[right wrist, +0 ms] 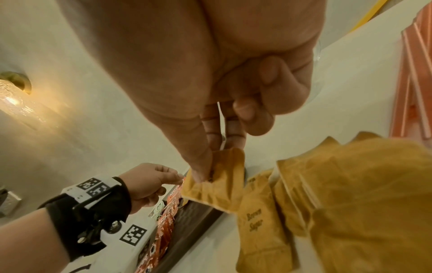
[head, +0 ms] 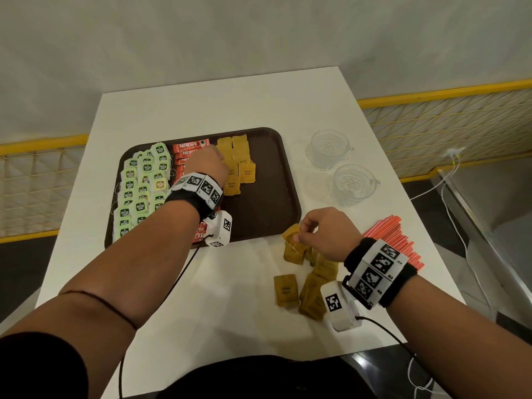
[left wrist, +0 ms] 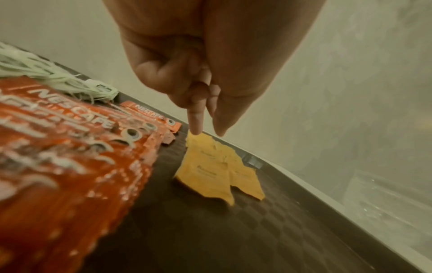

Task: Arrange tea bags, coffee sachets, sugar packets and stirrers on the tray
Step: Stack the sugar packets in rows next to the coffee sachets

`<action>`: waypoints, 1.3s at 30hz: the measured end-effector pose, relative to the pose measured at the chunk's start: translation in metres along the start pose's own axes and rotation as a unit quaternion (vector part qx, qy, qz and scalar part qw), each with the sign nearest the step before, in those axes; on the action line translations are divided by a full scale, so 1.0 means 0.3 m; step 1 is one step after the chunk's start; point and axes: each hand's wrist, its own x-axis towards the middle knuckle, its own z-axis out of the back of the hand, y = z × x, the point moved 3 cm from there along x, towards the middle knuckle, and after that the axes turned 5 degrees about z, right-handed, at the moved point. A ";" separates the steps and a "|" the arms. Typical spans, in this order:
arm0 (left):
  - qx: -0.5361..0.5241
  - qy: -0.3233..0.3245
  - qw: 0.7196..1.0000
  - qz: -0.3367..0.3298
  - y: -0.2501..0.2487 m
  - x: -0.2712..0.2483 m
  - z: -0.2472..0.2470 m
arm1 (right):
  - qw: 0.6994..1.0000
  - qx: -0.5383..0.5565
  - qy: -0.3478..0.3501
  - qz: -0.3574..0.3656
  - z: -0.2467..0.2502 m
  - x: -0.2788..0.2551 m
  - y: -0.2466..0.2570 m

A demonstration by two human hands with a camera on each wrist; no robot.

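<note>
Right hand (head: 325,231) pinches a sugar packet (right wrist: 217,177) above loose packets (head: 308,286) on the counter (head: 230,298), stirrers (head: 394,240) beside; left hand (head: 208,162), fingers extended, touches sugar packets on the tray (head: 267,214).

A café or hotel refreshment corner is suggested: a white table (head: 259,105) is set against a pale wall, with a brown serving tray (head: 267,203), two glass cups (head: 331,149), yellow mesh railings (head: 449,116) and a glowing wall lamp (right wrist: 11,96).

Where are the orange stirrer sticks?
The stirrers lie in a bundle on the white table, off the tray, just beyond the right hand in the head view.
</note>
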 end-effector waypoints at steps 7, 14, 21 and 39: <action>0.033 0.017 0.993 -0.116 -0.159 -0.038 -0.061 | 0.998 0.041 -0.038 0.030 0.021 -0.019 0.005; 0.069 0.038 0.990 -0.115 -0.171 -0.024 -0.068 | 0.985 0.148 -0.085 0.036 0.054 -0.016 -0.003; -0.157 0.156 0.936 -0.274 -0.212 -0.304 0.062 | 0.970 0.207 -0.121 0.038 0.069 -0.003 0.008; -0.085 0.073 0.989 -0.097 -0.017 -0.115 0.030 | 0.977 -0.201 0.064 0.004 -0.053 0.004 -0.010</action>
